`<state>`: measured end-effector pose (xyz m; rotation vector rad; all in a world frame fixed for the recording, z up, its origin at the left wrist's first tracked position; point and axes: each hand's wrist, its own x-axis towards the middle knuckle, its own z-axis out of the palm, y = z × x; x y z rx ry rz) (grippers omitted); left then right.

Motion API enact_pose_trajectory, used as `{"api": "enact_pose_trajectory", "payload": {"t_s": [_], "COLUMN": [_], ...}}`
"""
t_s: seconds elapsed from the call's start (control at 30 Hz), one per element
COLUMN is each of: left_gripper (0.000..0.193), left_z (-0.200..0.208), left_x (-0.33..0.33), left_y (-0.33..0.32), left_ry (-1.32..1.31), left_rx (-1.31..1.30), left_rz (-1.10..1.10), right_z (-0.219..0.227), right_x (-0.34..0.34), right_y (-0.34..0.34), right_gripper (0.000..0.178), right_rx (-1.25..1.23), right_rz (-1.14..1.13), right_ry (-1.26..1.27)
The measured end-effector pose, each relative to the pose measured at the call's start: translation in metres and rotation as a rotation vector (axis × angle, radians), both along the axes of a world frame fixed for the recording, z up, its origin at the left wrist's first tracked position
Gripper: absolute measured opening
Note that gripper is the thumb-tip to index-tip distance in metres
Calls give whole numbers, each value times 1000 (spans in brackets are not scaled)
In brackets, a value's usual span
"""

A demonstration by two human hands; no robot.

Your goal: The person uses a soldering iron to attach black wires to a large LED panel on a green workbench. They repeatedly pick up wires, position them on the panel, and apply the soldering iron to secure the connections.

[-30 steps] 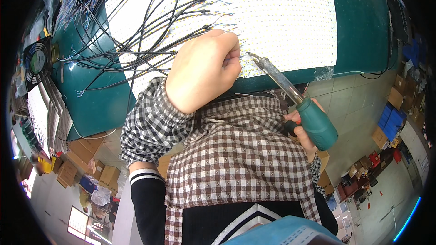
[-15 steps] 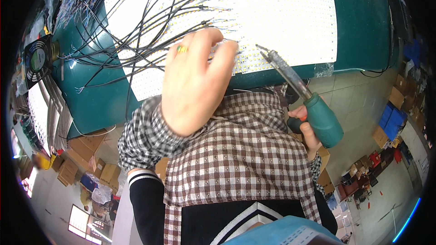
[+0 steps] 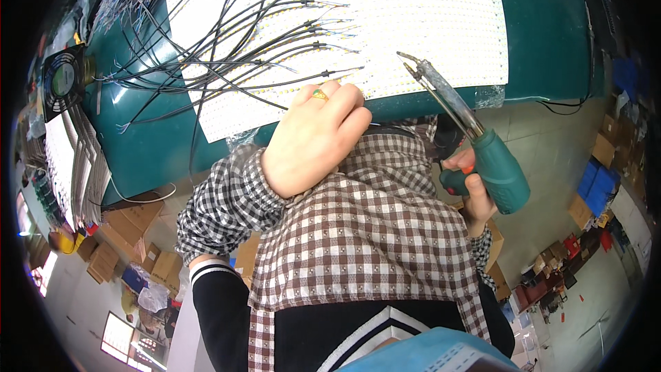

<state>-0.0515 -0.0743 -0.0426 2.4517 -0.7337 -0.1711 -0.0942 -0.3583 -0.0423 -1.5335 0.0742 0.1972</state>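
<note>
My right hand (image 3: 476, 193) grips a soldering gun (image 3: 501, 169) with a green body, a metal barrel and a red trigger. Its tip points up and left, over the lower part of a white sheet of LED boards (image 3: 427, 34). At that sheet's near edge, my left hand (image 3: 313, 139) is closed with its fingers curled under; what they hold is hidden. One black cable runs up to its knuckles. Several black cables (image 3: 275, 31) with thin stripped wire ends fan across the left half of the sheet. A ring shows on my left hand.
The sheet lies on a green table (image 3: 551, 62), with clear tape (image 3: 490, 96) at its near right corner. A small black fan (image 3: 63, 83) stands at the left, beside a stack of white boards (image 3: 74, 158). Cardboard boxes (image 3: 131, 224) sit on the floor below.
My left hand has drawn down toward me, to the sheet's near edge, uncovering cable ends. The soldering gun has risen slightly and shifted right. The sheet appears a little higher.
</note>
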Motion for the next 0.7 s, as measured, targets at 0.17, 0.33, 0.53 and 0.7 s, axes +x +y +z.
{"api": "enact_pose_trajectory", "payload": {"t_s": [0.17, 0.33, 0.53, 0.7], "left_gripper": [15, 10, 9, 9], "left_z": [8, 10, 12, 3], "left_x": [-2, 6, 12, 21], "left_y": [4, 5, 2, 0], "left_ry": [88, 113, 136, 108], "left_rx": [-164, -205, -203, -220], "left_rz": [141, 394, 440, 419], "right_z": [0, 1, 6, 7], "right_x": [0, 7, -3, -6], "right_y": [1, 0, 5, 4], "right_gripper": [37, 40, 47, 51], "right_rx": [-1, -34, -103, -112], "right_rz": [19, 94, 10, 22], "right_ry": [-10, -14, 7, 25]}}
